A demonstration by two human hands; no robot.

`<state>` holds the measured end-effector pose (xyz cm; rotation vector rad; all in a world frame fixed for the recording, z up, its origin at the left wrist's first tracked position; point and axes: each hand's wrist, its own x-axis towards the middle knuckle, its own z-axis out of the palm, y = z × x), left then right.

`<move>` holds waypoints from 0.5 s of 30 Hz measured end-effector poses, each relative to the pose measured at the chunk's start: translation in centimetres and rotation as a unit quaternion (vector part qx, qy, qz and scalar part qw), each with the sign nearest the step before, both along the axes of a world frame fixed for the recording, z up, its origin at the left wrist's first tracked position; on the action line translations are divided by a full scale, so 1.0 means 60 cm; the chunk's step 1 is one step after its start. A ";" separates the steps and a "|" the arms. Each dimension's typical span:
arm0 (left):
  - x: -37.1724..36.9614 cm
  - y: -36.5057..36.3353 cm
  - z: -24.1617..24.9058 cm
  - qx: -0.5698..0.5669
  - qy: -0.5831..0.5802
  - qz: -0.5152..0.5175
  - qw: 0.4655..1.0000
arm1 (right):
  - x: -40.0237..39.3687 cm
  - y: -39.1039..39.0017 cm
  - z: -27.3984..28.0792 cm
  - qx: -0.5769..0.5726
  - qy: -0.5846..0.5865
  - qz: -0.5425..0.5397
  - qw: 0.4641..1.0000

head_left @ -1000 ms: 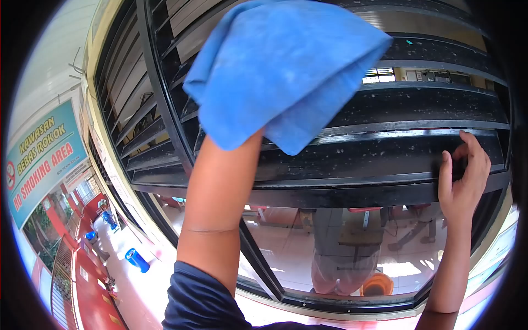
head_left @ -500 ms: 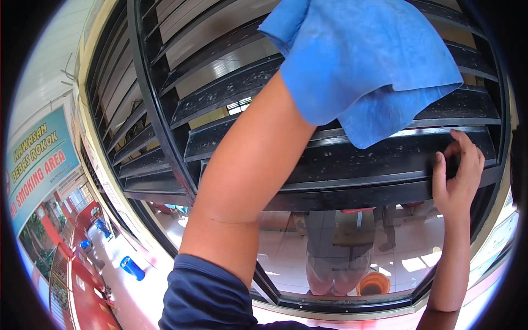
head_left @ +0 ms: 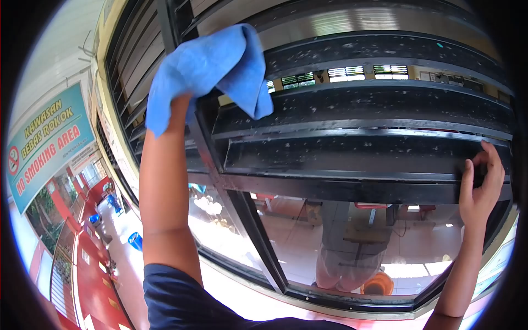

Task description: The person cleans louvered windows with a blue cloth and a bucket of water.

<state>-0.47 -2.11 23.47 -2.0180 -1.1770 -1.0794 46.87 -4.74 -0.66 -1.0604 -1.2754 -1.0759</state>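
Note:
A blue cloth (head_left: 201, 60) is draped over my left hand (head_left: 181, 103), which is raised at the upper left with its fingers hidden beneath the fabric. The cloth overlaps the black upright bar (head_left: 208, 124) of the window frame, and one corner hangs to the right over the ends of the dark louvre slats (head_left: 352, 104). On the far right, my right hand (head_left: 484, 184) rests against the lowest slat (head_left: 341, 157). Its fingers are bent, with the fingertips at the slat's upper edge and the thumb apart from them.
Below the slats, a glass pane (head_left: 297, 242) shows a reflected person and an orange bucket (head_left: 378, 284). A no-smoking sign (head_left: 52, 140) hangs at the left. Further down the walkway stand blue bins (head_left: 135, 240) beside a red wall (head_left: 91, 264).
My left hand has swept the cloth from upper centre across to the upright bar on the left. The view has shifted; my right hand stays at the same slat.

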 end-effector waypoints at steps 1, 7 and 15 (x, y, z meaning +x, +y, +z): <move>0.017 -0.008 0.005 -0.008 -0.017 0.058 0.998 | 0.004 0.002 -0.002 -0.001 0.001 0.003 1.000; -0.167 0.101 0.120 0.112 0.220 0.211 0.946 | 0.014 0.015 -0.011 0.003 0.020 0.046 0.999; 0.032 0.020 0.048 0.043 0.064 0.162 0.984 | -0.028 -0.008 0.007 0.007 0.039 0.024 0.999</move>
